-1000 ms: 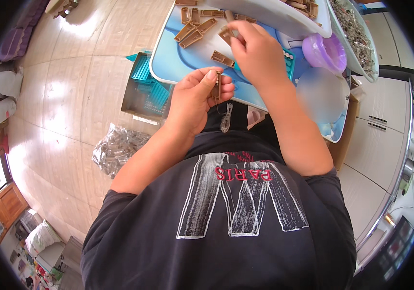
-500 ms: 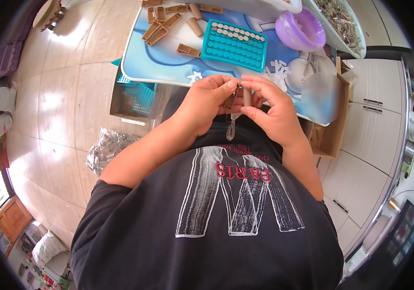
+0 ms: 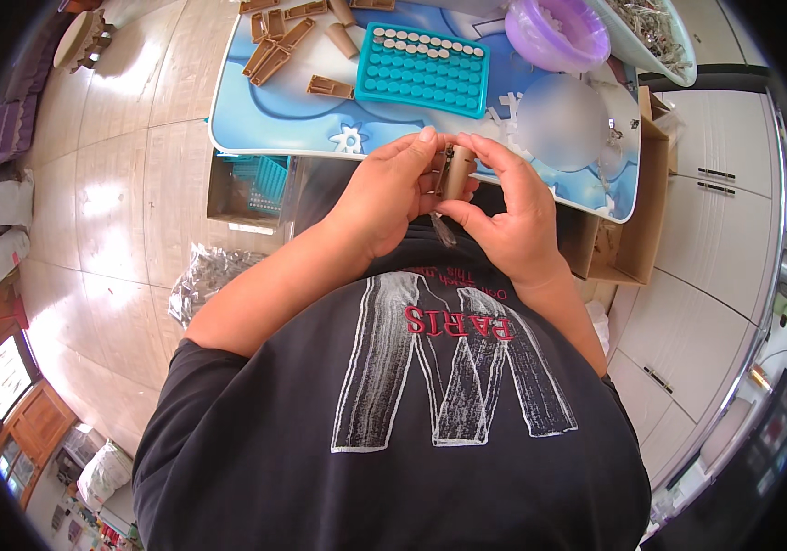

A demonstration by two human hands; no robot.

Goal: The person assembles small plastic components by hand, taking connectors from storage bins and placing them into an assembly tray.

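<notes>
Just beyond my belly, both hands are closed on a small brown plastic casing (image 3: 457,174). Its smooth rounded side faces up and to the right, and dark, fine parts show along its left edge. My left hand (image 3: 380,193) pinches that left edge, its fingertips partly hidden behind the casing. My right hand (image 3: 517,211) grips the smooth side, thumb at the lower end and index finger at the top. A thin bundle of wire or clear strand (image 3: 444,230) hangs below the casing.
On the blue-patterned table (image 3: 297,124) lie several brown casing halves (image 3: 274,55) and a teal tray (image 3: 423,106) with white round pieces in its upper rows. A purple bowl (image 3: 563,55), white bin (image 3: 680,64) and cardboard box (image 3: 655,197) are at right. A clear bag (image 3: 210,271) lies on the floor.
The brown half in my right hand and the part-filled one in my left have come together, with the smooth side turned more upward. The table appears shifted slightly left and up.
</notes>
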